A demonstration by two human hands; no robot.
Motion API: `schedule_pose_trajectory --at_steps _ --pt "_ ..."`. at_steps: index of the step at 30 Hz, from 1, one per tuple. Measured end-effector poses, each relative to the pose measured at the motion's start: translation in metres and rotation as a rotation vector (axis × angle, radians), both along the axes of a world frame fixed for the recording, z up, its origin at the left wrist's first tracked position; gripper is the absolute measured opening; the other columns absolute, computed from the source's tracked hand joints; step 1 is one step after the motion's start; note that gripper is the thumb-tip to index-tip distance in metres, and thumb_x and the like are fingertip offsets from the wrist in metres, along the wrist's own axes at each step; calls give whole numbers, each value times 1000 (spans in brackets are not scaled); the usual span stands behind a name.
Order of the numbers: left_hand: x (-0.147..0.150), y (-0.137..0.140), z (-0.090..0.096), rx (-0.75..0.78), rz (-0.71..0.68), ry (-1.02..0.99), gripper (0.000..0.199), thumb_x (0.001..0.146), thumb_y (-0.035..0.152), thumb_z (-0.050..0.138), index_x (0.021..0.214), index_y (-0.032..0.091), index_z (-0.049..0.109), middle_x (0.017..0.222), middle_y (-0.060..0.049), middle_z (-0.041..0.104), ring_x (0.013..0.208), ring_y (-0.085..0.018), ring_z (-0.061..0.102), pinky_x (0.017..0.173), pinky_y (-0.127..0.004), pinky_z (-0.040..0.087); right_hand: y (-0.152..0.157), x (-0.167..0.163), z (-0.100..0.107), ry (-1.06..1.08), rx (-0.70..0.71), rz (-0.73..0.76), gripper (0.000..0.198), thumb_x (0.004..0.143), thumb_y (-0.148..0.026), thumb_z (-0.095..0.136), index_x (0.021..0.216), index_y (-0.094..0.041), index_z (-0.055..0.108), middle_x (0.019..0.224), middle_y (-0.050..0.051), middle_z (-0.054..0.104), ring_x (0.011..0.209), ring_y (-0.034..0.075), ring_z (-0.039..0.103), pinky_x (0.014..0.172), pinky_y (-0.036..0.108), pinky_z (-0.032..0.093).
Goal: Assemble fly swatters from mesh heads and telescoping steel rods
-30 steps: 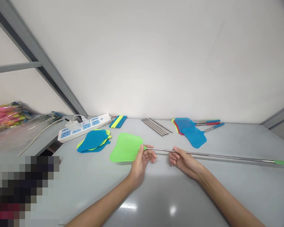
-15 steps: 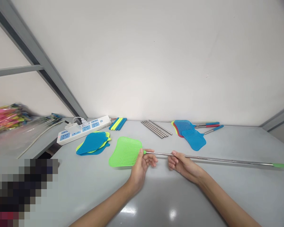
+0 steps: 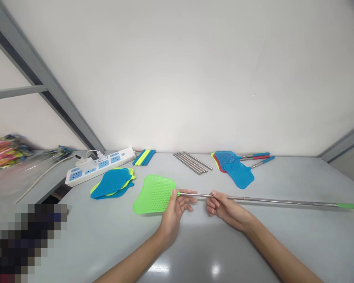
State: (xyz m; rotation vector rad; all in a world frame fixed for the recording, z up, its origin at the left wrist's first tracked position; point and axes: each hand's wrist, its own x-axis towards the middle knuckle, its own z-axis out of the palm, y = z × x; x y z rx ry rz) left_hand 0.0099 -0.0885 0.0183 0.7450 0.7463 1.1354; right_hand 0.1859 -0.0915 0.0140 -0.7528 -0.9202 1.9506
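Observation:
A green fly swatter (image 3: 155,194) with a long, extended metal rod lies across both hands, its head to the left and its green grip running off the right edge. My left hand (image 3: 176,210) pinches the neck where head meets rod, thumb on top and the other fingers loosely spread. Farther along, my right hand (image 3: 224,207) holds the rod between thumb and curled fingers. Behind the green head sits a stack of blue and yellow swatter heads (image 3: 111,184). Several bare metal rods (image 3: 192,162) lie beyond my hands.
Blue and yellow grips (image 3: 144,157) lie by a white power strip (image 3: 100,167) with plugs in it. Blue, red and yellow swatters (image 3: 238,173) are piled at the back right. Plastic-wrapped colourful items (image 3: 7,151) are at far left. The wall (image 3: 194,78) bounds the grey table (image 3: 283,243).
The view has shifted slightly, so the table things appear a little lower and farther left. Both hands keep the same hold on the green fly swatter.

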Motion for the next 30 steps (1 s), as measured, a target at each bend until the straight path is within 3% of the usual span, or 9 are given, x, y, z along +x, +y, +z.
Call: schedule_pose_trajectory --at_steps 11,21,30 --pt "-1 -2 0 -62 -102 -54 30 81 44 38 88 17 49 95 -12 64 65 -20 61 63 -31 37 0 0 -1 -29 21 14 37 80 -43 41 53 -18 37 62 0 39 60 13 41 66 31 31" --pt "2 -4 2 -46 -118 -48 29 83 44 33 88 18 47 98 -11 63 67 -19 61 63 -31 36 -1 0 0 -16 16 24 39 79 -46 40 53 -18 37 63 1 40 60 13 42 65 31 31" --pt "3 -3 1 -62 -109 -44 29 80 44 40 88 18 49 95 -12 64 65 -19 61 62 -31 37 -1 -2 0 -12 29 23 38 79 -46 40 53 -18 37 63 1 41 59 13 42 63 31 31"
